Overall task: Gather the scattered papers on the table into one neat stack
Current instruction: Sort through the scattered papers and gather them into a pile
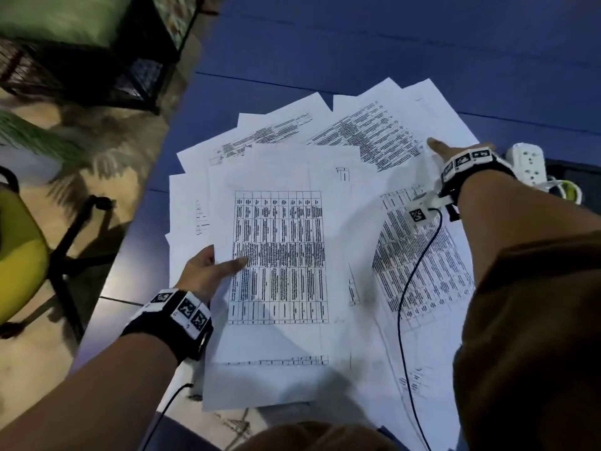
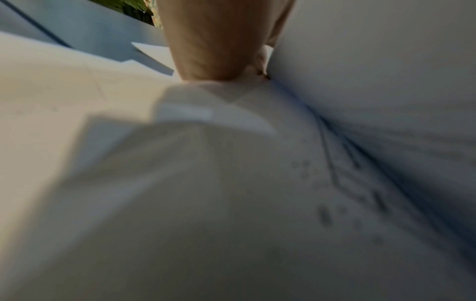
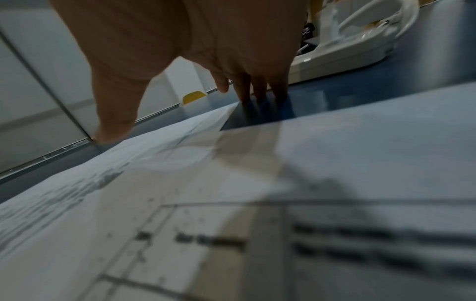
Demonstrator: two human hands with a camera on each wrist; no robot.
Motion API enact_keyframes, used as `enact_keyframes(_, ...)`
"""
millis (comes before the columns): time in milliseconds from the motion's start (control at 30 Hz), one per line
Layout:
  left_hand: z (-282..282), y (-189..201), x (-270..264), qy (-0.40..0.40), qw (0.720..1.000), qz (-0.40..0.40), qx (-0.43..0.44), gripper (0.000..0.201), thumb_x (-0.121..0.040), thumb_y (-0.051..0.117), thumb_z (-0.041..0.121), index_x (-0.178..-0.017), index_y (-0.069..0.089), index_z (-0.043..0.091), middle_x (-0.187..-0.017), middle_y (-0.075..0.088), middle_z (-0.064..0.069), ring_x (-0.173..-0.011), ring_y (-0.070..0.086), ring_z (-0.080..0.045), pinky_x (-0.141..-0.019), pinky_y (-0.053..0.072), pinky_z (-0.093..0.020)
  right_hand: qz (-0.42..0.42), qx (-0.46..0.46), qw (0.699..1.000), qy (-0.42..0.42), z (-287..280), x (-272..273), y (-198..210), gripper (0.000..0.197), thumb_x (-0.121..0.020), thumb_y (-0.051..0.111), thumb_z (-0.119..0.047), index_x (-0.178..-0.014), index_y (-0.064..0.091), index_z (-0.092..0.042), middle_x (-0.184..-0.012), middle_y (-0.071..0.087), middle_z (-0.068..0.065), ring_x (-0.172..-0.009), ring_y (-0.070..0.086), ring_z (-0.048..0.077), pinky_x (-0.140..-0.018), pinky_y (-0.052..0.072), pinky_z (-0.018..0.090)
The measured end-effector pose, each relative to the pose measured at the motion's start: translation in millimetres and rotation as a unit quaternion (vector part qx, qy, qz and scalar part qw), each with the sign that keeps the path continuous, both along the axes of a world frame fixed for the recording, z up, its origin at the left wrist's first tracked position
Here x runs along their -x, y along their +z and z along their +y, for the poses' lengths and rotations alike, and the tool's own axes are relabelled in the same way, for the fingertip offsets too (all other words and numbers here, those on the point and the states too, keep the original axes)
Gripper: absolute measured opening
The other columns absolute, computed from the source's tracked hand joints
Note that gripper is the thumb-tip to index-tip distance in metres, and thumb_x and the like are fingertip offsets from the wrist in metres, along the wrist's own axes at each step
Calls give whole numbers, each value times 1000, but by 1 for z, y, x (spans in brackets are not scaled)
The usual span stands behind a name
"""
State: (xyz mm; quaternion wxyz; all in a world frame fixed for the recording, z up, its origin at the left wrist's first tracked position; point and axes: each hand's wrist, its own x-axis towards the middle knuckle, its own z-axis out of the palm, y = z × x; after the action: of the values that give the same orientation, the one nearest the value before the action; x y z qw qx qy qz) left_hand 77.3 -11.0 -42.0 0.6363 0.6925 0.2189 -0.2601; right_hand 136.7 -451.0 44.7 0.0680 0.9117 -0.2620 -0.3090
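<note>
Several white printed sheets [image 1: 374, 138] lie fanned and overlapping on the blue table [image 1: 357, 43]. The top sheet [image 1: 279, 255], with a printed grid, sits nearest me. My left hand [image 1: 211, 265] holds that sheet's left edge, thumb on top and fingers tucked beneath; in the left wrist view a finger [image 2: 211, 40] shows between blurred paper layers. My right hand [image 1: 455, 154] reaches over the fan's right side. Its thumb [image 3: 113, 122] presses on a far sheet [image 3: 180, 130], and its straight fingers [image 3: 257, 89] touch the table just past the paper's corner.
A white power strip [image 1: 528, 162] with a coiled cord lies right of the papers, close to my right hand. A black cable [image 1: 419, 255] crosses the right sheets. A yellow-green chair [image 1: 19, 255] and a black wire rack [image 1: 97, 60] stand left of the table.
</note>
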Motion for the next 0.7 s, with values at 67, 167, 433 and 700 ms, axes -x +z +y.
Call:
enact_keyframes(67, -1, -1, 0, 17, 1000, 3, 8, 51, -60, 85, 18, -108, 68, 11, -102, 75, -4, -102, 69, -20, -97, 47, -37, 6, -3, 1000, 23, 0, -8, -4, 92, -87, 60, -48, -143, -12, -53, -156, 6, 22, -138, 22, 47, -103, 36, 59)
enact_keyframes(167, -2, -1, 0, 30, 999, 0, 12, 51, -62, 83, 13, -111, 68, 8, -103, 75, -5, -101, 69, -19, -92, 48, -34, 0, 0, 1000, 5, 1, -15, -16, 83, -82, 66, -48, -149, 18, -36, -152, 21, 22, -133, 32, 47, -94, 40, 61)
enact_keyframes(433, -7, 0, 1, 52, 998, -15, 15, 30, -76, 74, -5, -103, 68, 7, -92, 76, -3, -87, 71, -14, -79, 50, -24, -328, -278, 823, -371, -6, -30, -16, 107, -72, 78, -39, -150, 7, -22, -151, 27, 14, -135, 33, 33, -108, 31, 43)
enact_keyframes(700, -7, -1, 1, 55, 997, -24, 42, 28, -75, 72, -6, -100, 68, 7, -87, 77, -1, -82, 72, -11, -76, 50, -22, -430, -336, 741, -392, 13, -6, 1, 65, -75, 75, -44, -127, 52, -13, -103, 59, -1, -93, 56, 19, -74, 39, 23)
